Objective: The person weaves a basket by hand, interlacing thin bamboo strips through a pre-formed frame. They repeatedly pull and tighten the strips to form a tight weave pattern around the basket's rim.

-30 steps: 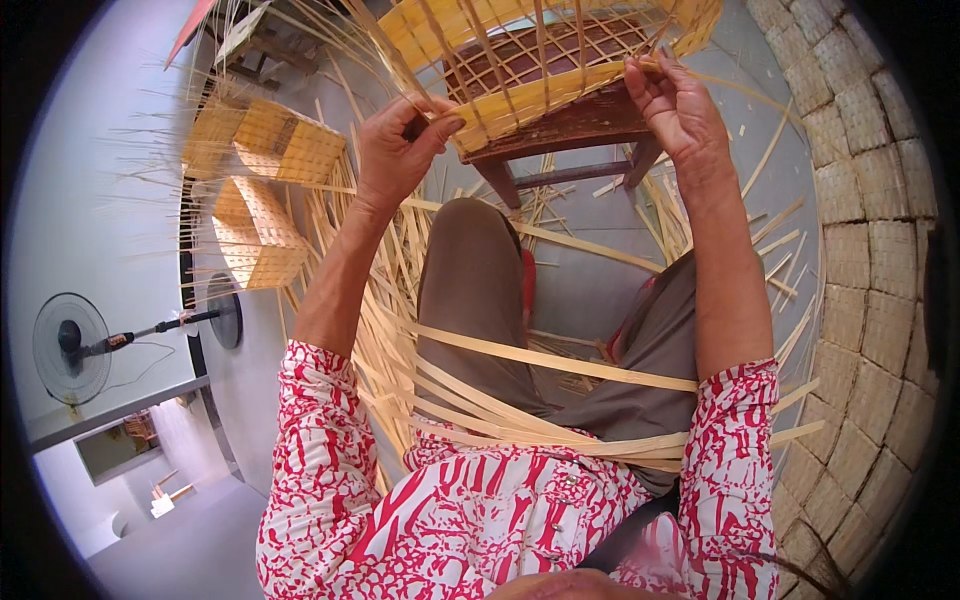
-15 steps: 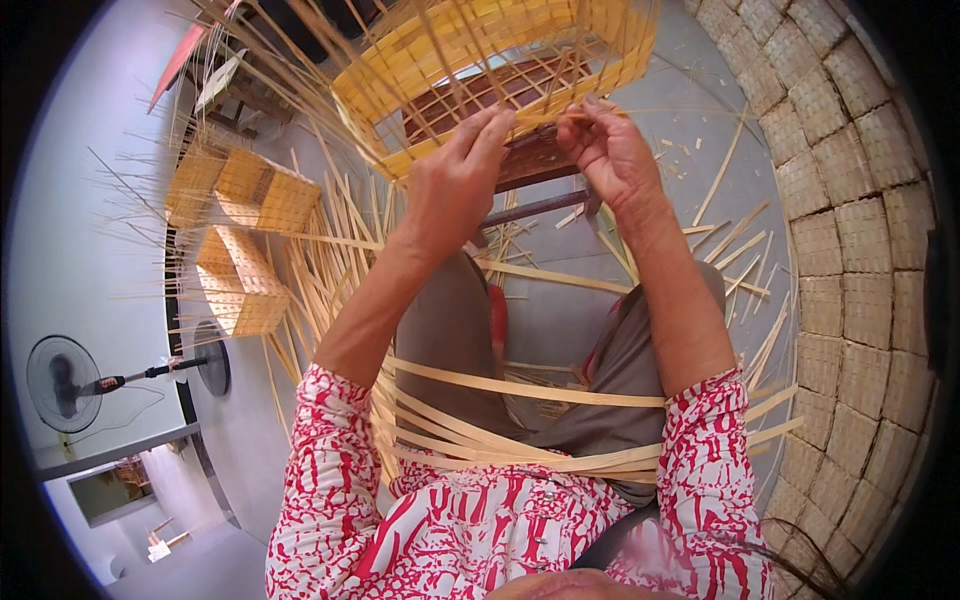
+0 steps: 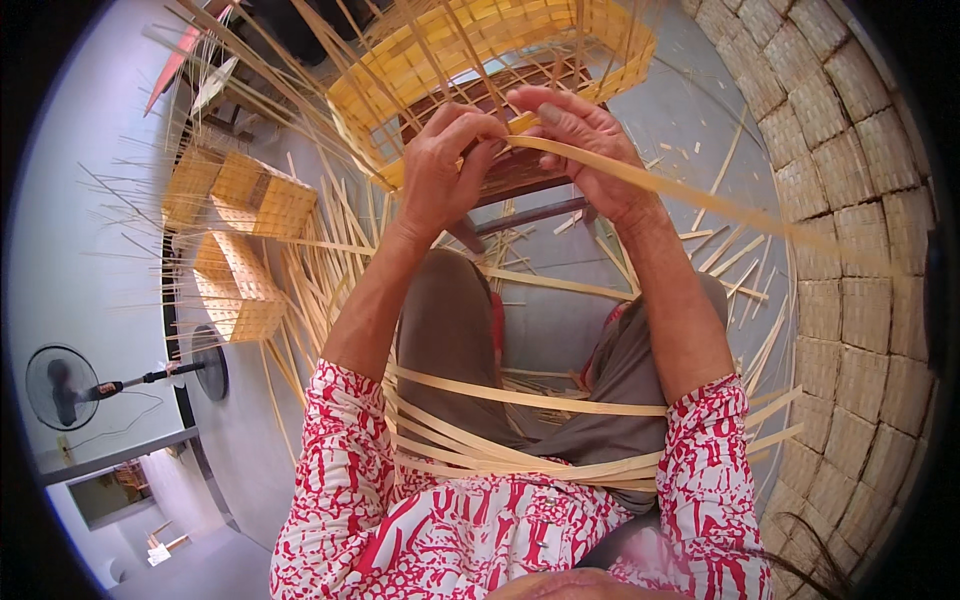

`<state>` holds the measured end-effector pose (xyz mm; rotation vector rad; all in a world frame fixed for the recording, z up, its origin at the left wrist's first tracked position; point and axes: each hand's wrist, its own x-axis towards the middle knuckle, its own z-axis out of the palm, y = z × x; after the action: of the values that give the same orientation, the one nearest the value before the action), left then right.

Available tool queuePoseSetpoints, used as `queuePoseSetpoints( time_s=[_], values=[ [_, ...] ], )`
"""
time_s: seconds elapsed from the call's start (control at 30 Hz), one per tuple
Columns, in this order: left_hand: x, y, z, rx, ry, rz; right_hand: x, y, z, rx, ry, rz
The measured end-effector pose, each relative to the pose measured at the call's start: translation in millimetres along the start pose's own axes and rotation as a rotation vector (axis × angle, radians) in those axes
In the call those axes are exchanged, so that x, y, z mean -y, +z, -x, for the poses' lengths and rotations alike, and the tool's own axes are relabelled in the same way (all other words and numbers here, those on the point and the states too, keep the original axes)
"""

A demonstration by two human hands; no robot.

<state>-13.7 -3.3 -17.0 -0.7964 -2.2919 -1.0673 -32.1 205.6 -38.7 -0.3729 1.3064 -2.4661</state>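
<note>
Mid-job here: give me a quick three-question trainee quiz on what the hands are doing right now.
1. True or false: both hands grip one bamboo strip.
2. Where does the half-woven basket rest? A) wooden stool B) lap C) fan
3. Fill in: loose strips lie across the person's ____.

Key: 1 true, left hand and right hand pinch it at the basket rim; 2 A; 3 lap.

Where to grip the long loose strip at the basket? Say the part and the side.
Grip the strip near its woven end at the basket rim, from above, pinching its flat faces. It is thin and flat and trails free rightward; both the left hand and right hand pinch there.
</note>
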Motion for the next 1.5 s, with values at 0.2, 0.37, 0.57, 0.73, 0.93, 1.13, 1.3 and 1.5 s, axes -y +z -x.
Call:
queuePoseSetpoints(
  time_s=[0.2, 0.37, 0.57, 0.73, 0.93, 1.13, 1.3, 1.5],
  values=[
    [9.2, 0.2, -3.3, 0.038, 0.001, 0.082, 6.7, 19.2, -0.7, 0.103, -0.18, 0.36],
    [21.2, 5.5, -3.0, 0.069, -0.023, 0.08, -0.1, 20.7, 9.5, -0.21, -0.292, 0.601],
    [12.1, 19.4, -13.7, -0.111, -0.177, -0.013, -12.9, 11.5, 12.9, -0.436, -0.012, -0.495],
    [0.5, 43.2, -16.8, -0.106, -0.195, -0.459, -15.5, 42.6, 15.3, -0.358, -0.154, -0.031],
    [1.2, 22.4, -12.4, -0.008, -0.167, -0.537, -9.6, 1.1, 12.9, -0.55, 0.071, -0.261],
    [-8.2, -28.8, 30.5, -0.009, -0.254, -0.379, -2.0, -31.4, 9.1, -0.566, 0.089, -0.292],
    [-25.5, -9.3, 40.1, -0.107, 0.131, -0.384, -9.3, -16.4, 13.8, -0.541, 0.07, -0.28],
    [-5.4, 35.9, 7.3, -0.07, 0.008, -0.343, -5.0, -23.3, 24.6, -0.564, -0.036, -0.51]
  ],
)
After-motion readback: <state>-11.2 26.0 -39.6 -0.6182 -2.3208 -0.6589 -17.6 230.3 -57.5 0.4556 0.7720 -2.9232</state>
